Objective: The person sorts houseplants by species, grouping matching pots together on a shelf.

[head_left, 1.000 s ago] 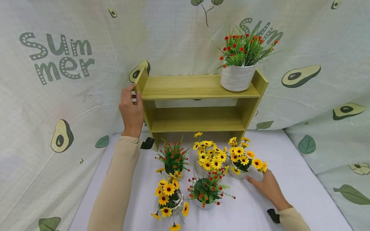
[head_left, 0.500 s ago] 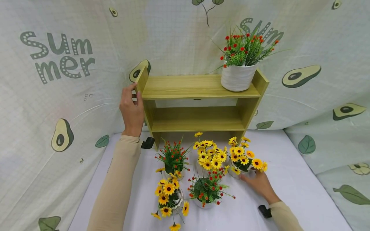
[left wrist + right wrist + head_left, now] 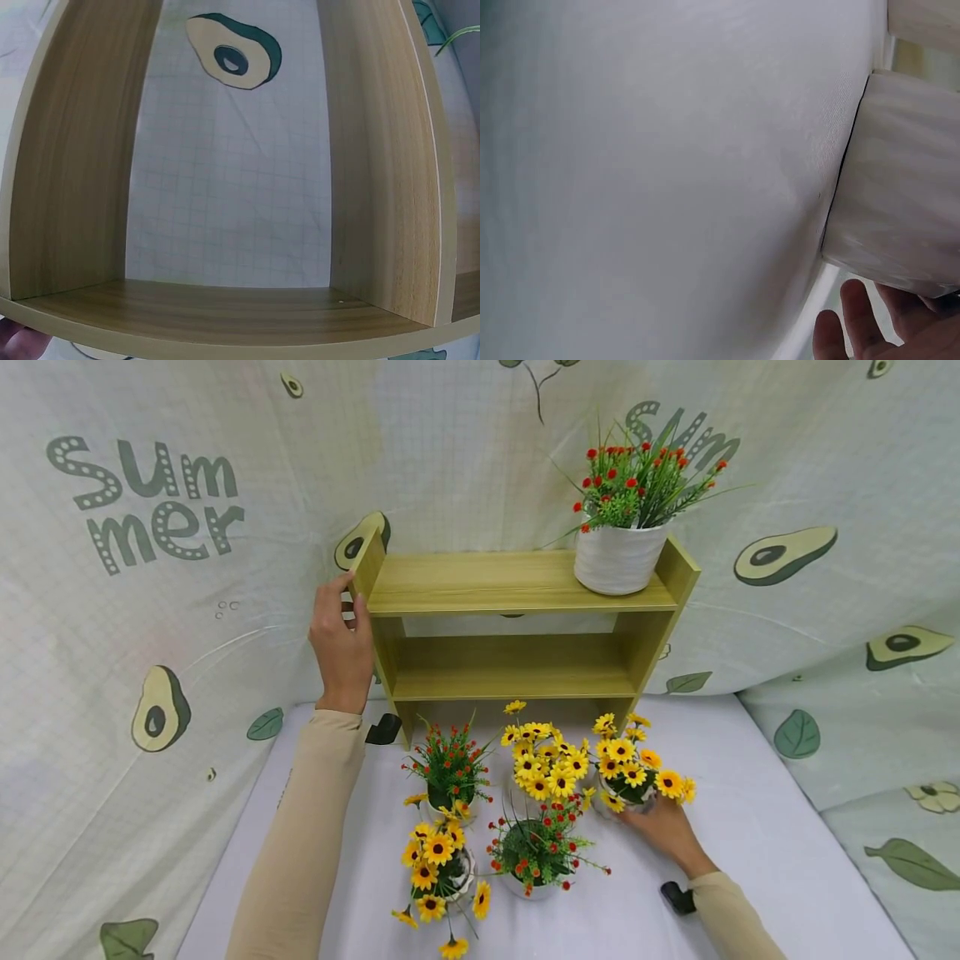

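My left hand (image 3: 341, 647) is at the left side panel of a two-tier wooden shelf (image 3: 465, 585), thumb and index finger holding its front edge. The left wrist view looks into the shelf's compartments; only a blurred fingertip shows low at left. At the right, my right hand (image 3: 667, 835) grips a white pot of yellow daisy-like flowers (image 3: 626, 760) by its right side, thumb in front, other fingers partly hidden by the blooms. In the right wrist view, fingers (image 3: 862, 315) curve beside the pale pot (image 3: 892, 187), which stands on the white cloth.
A white pot with red flowers (image 3: 618, 560) stands on the shelf's top right. Before the shelf are more potted plants: red-flowered ones (image 3: 450, 772) (image 3: 536, 852), and yellow-flowered ones (image 3: 547, 760) (image 3: 442, 868). A printed cloth (image 3: 480, 460) hangs behind.
My right hand has moved left and slightly up, from beside the yellow-flowered pot onto it. The left hand stays on the shelf. The pots have not moved.
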Demonstrator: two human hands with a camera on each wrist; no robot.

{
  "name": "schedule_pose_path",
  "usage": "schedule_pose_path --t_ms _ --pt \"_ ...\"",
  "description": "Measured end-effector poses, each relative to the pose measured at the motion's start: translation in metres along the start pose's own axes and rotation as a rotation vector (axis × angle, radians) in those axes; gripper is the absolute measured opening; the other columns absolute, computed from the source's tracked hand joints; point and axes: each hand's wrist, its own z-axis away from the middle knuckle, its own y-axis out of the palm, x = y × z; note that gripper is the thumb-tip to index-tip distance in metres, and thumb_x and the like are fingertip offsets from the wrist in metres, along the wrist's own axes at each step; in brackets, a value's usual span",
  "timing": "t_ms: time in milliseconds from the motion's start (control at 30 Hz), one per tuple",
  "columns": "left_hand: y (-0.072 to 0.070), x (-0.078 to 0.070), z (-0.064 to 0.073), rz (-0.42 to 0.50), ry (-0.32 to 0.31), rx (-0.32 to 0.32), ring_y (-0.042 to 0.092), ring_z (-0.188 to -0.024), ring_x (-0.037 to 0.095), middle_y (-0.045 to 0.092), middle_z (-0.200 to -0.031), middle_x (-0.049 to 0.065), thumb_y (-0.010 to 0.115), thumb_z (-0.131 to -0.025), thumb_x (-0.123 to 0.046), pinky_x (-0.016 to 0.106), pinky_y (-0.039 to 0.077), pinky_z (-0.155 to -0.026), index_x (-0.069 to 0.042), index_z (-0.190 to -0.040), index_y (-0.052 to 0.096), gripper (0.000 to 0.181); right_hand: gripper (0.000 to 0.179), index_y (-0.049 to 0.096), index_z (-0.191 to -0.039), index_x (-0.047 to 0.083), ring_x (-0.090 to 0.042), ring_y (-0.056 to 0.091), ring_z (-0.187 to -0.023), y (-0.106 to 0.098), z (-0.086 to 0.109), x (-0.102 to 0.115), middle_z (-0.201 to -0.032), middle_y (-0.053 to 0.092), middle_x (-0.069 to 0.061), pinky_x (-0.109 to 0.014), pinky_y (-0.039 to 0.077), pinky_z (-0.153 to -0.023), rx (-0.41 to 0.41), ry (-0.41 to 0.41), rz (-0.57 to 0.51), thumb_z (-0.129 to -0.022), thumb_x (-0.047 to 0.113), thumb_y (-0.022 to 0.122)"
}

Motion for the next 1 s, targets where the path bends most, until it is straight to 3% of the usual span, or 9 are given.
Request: schedule_pose_path --t_ms 367,533,600,700,767,833,1000 --pt "-0.0012 0.0010 -0.0004 0.002 -0.005 -0.005 0.069 -0.097 0.036 0.066 -0.128 0.023 0.054 -0.110 -0.010 0.034 0.056 -0.078 0.003 -0.138 0.061 0.032 0.076 0.037 -0.148 -0.018 -0.061 0.050 -0.131 -0.0031 0.0001 0.0059 -0.145 0.045 -0.046 -0.068 0.049 -0.102 0.019 0.060 0.011 -0.096 0.028 0.069" --pt "0.0001 0.0007 -0.0007 0.013 0.003 -0.001 0.068 -0.098 0.036 0.065 -0.128 0.023 0.054 -0.110 -0.009 0.038 0.058 -0.078 0.004 -0.138 0.061 0.031 0.069 0.047 -0.140 -0.017 -0.047 0.062 -0.109 -0.0022 -0.0002 0.0030 -0.135 0.055 -0.042 -0.060 0.054 -0.092 -0.007 0.072 0.034 -0.095 0.030 0.071" --pt "0.0004 0.0004 -0.0008 0.020 0.004 0.001 0.068 -0.098 0.037 0.065 -0.128 0.024 0.054 -0.110 -0.009 0.040 0.059 -0.079 0.004 -0.138 0.061 0.031 0.070 0.046 -0.141 -0.016 -0.045 0.061 -0.109 -0.0017 0.0000 0.0019 -0.136 0.054 -0.042 -0.060 0.053 -0.093 -0.016 0.078 0.028 -0.094 0.030 0.071" --pt "0.0005 -0.0005 -0.0008 0.032 0.003 0.006 0.068 -0.098 0.038 0.065 -0.129 0.024 0.055 -0.110 -0.010 0.043 0.060 -0.079 0.004 -0.138 0.061 0.031 0.080 0.036 -0.151 -0.012 -0.051 0.052 -0.131 -0.0014 0.0007 0.0010 -0.151 0.043 -0.040 -0.066 0.044 -0.109 -0.034 0.078 -0.046 -0.093 0.027 0.074" --pt "0.0003 -0.0010 -0.0007 0.039 0.000 0.008 0.068 -0.098 0.038 0.065 -0.129 0.024 0.055 -0.110 -0.009 0.044 0.061 -0.080 0.004 -0.138 0.061 0.032 0.089 0.028 -0.157 -0.009 -0.054 0.039 -0.145 -0.0012 0.0012 0.0008 -0.158 0.035 -0.039 -0.069 0.035 -0.116 -0.044 0.083 -0.097 -0.092 0.027 0.077" --pt "-0.0002 -0.0016 -0.0007 0.041 -0.002 0.010 0.068 -0.098 0.038 0.065 -0.129 0.024 0.055 -0.110 -0.009 0.045 0.061 -0.080 0.003 -0.138 0.061 0.032 0.094 0.025 -0.160 -0.007 -0.055 0.031 -0.150 -0.0015 0.0022 0.0016 -0.161 0.031 -0.039 -0.069 0.029 -0.120 -0.052 0.092 -0.128 -0.091 0.027 0.079" --pt "-0.0020 -0.0010 -0.0009 0.034 -0.007 0.007 0.068 -0.098 0.037 0.065 -0.129 0.023 0.055 -0.110 -0.009 0.043 0.060 -0.079 0.003 -0.139 0.061 0.032 0.103 0.021 -0.160 -0.013 -0.058 0.034 -0.147 -0.0051 0.0059 0.0064 -0.158 0.032 -0.044 -0.070 0.032 -0.118 -0.051 0.127 -0.089 -0.090 0.033 0.081"
